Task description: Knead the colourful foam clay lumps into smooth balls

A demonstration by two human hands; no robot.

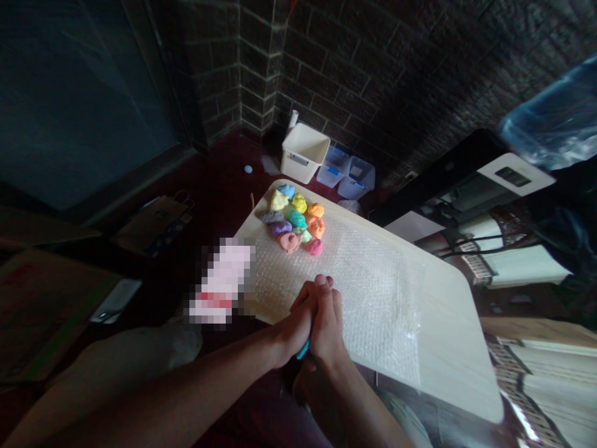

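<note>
My left hand [301, 320] and my right hand [328, 320] are clasped together, palm against palm, above the near edge of the table. A bit of teal modelling clay [303, 350] shows at the heel of the palms; the rest of it is hidden between them. Beyond the hands, several soft clay lumps sit in a cluster on bubble wrap [373, 292]. Among them are a pink lump [314, 247], a salmon lump [289, 241], a teal lump [296, 218], an orange lump [316, 227] and a grey lump [270, 216].
The pale wooden table [459, 336] carries the bubble wrap. Behind it on the floor stand a white basket [296, 169] and two clear plastic bins [357, 185]. A pixelated pink-white patch [228, 267] lies left of the table. Cardboard boxes [46, 305] are farther left.
</note>
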